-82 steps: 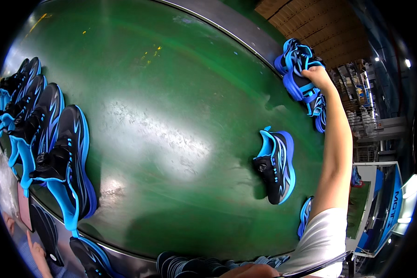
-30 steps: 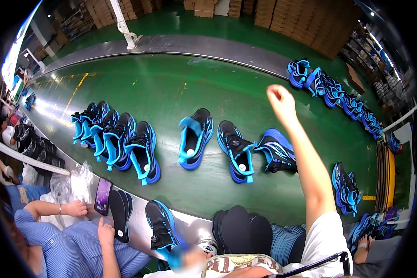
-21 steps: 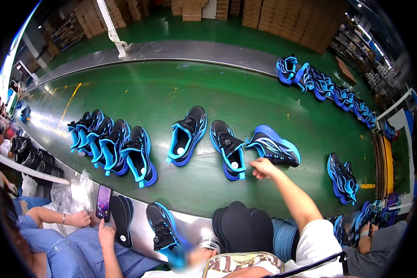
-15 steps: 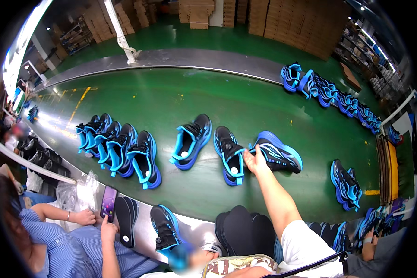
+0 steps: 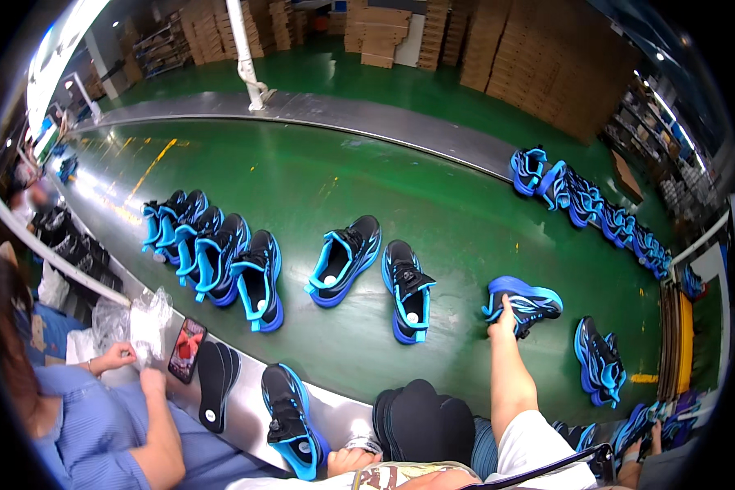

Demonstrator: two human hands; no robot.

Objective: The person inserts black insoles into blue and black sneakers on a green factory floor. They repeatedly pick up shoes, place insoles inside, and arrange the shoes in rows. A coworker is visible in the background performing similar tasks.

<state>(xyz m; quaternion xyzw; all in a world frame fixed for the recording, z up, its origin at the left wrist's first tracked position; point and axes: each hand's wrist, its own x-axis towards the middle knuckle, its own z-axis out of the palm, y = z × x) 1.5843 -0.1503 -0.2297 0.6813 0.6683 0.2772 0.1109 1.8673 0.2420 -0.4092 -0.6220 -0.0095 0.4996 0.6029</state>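
Right hand (image 5: 503, 322) out over the green tabletop (image 5: 441, 204), fingers pinched, it seems, on the collar of a black-and-blue shoe (image 5: 535, 304); exact grip partly hidden. That shoe is tilted onto its side, toe to the right, sole toward the far edge; whether it touches the surface, cannot tell. Left hand (image 5: 349, 461) low at the near edge, fingers curled; whether it pinches anything, cannot tell. Progress, as far as visible: pale round dots, probably on insoles, show inside the left-middle shoe (image 5: 353, 253), the right-middle shoe (image 5: 402, 278), the nearest shoe of the left row (image 5: 220, 245) and the near-edge shoe (image 5: 279, 396), so those look fitted. Inside of the held shoe turned from view; cannot say whether it is done. Deeper shoes in the left row: unclear. Left over: a stack of dark insoles (image 5: 425, 425) by the near edge, plus a loose insole pair (image 5: 218, 384) beside a phone (image 5: 187, 349), none of them in a shoe. Right pair (image 5: 600, 363) near the held shoe, and the far-edge line of shoes (image 5: 584, 204): insides not readable, state unknown. Overall, judged partway along.
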